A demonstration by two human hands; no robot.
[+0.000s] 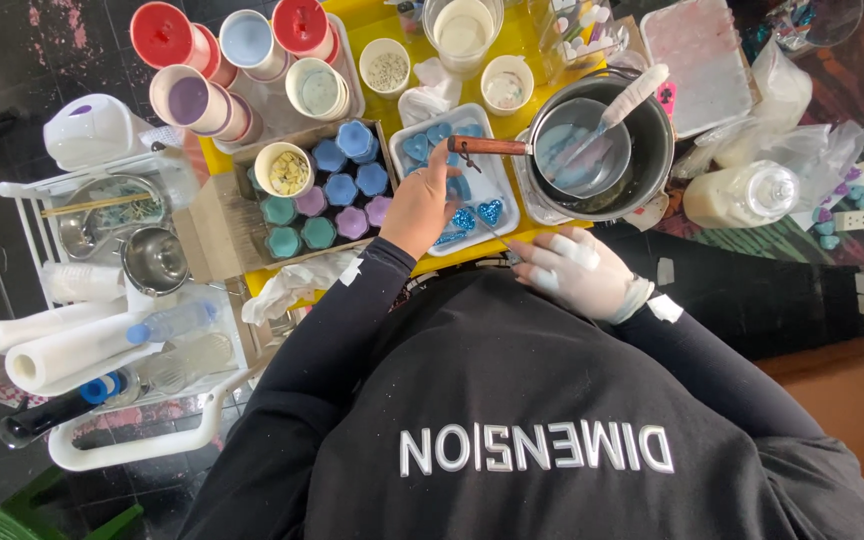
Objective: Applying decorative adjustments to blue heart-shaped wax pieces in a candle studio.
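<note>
The left hand (pixel 420 205) is closing around the wooden handle (pixel 487 146) of a small pot (pixel 582 150), which is sitting just right of it inside a larger dark pot (pixel 652 160). The gloved right hand (pixel 577 272) is resting open and flat at the near edge of the yellow table (pixel 372 25). A white tray (pixel 497 195) of blue heart shapes is lying between the hands, crowded closely on every side.
</note>
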